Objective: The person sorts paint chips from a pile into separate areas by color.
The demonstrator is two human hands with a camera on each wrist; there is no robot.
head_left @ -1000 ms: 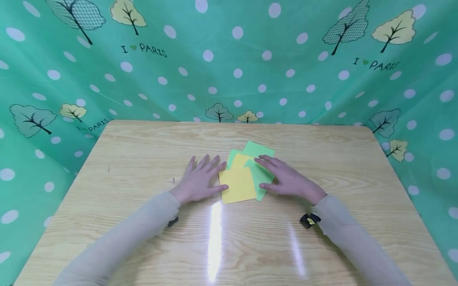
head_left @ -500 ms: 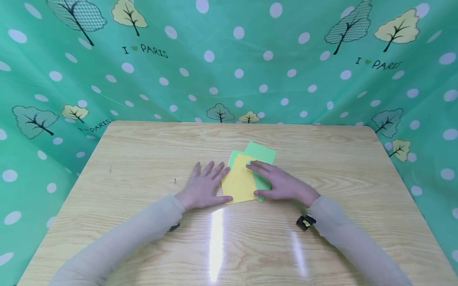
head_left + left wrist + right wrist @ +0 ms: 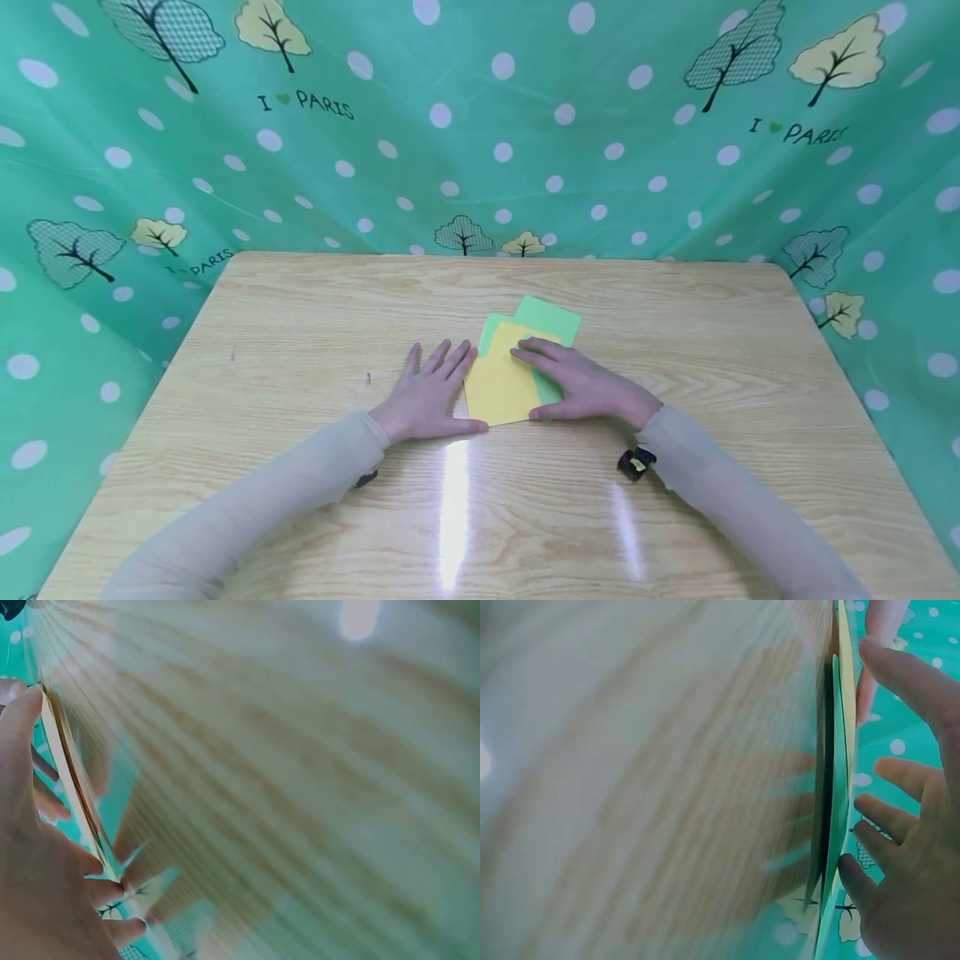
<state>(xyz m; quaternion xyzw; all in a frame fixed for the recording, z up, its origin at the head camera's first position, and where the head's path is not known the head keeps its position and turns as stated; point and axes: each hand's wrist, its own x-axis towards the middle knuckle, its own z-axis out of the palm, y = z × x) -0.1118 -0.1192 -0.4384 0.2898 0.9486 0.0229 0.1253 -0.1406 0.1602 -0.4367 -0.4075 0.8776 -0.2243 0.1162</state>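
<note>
Overlapping square yellow and green paper sheets lie at the middle of the table. A yellow sheet (image 3: 497, 390) is at the front. Green sheets (image 3: 551, 317) show behind it and at its right. My left hand (image 3: 426, 405) has its fingers spread at the sheet's left edge, the thumb by the near left corner. Over the right part of the sheets is my right hand (image 3: 581, 382), fingers extended and slightly bent, thumb near the front edge. In the right wrist view, the stacked green sheet (image 3: 838, 787) appears edge-on beside the fingers. Neither hand grips anything.
The pale wooden table (image 3: 315, 517) reflects a bright light streak in front of the sheets. A green curtain (image 3: 480, 125) with white dots and printed trees hangs behind and along both sides. Each wrist wears a dark camera, such as the right one (image 3: 636, 464).
The right hand has moved left and slightly toward me across the sheets. The left hand has shifted a little right and nearer. The front yellow sheet now lines up with the yellow behind it.
</note>
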